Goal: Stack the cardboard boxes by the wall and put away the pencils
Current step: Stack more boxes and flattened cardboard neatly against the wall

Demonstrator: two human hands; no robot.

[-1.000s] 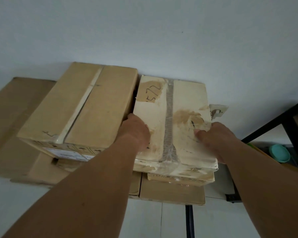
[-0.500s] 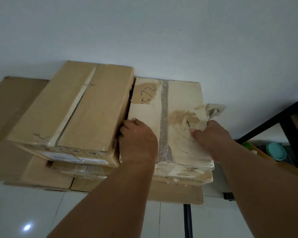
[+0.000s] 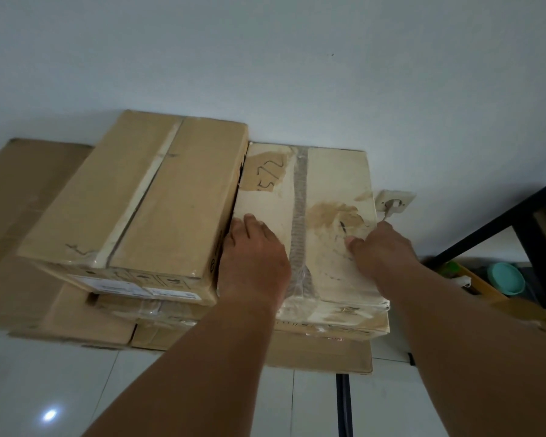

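A pale cardboard box (image 3: 328,184) with a tape strip down its middle and torn brown patches lies on top of a stack against the white wall. My left hand (image 3: 252,260) rests on its left side, with the fingers bent over the edge into the gap beside a taller brown box (image 3: 145,209). At the right edge, my right hand (image 3: 382,250) grips the box with the thumb on top. Lower boxes (image 3: 322,354) show under both. No pencils are in view.
Flat brown cardboard (image 3: 22,190) leans at the far left. A wall socket (image 3: 394,201) with a plug sits just right of the pale box. A black shelf frame (image 3: 498,222) stands at the right, with a teal round thing (image 3: 506,277) under it. White floor tiles (image 3: 60,389) lie in front.
The pale box has slid back toward the wall and now lines up more squarely with the boxes under it. Both hands have stayed on it.
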